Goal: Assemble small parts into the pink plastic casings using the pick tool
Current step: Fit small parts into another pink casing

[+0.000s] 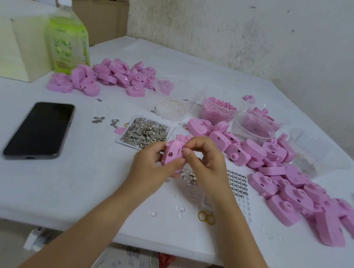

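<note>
Gripped by left hand (151, 163) and right hand (206, 163), one pink casing (172, 155); phone (40, 129) well left, casing heap (276, 167) close right

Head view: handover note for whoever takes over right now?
Left hand grips one pink plastic camera-shaped casing above the white table. Right hand pinches the casing's upper edge; no pick tool is visible. A square white tray of small silver metal parts lies just behind the hands. Loose pink casings lie in a heap at right and a heap at far left beside the green plastic bottle. I cannot tell which heap is finished. Left to do: finish the held casing, then the rest.
</note>
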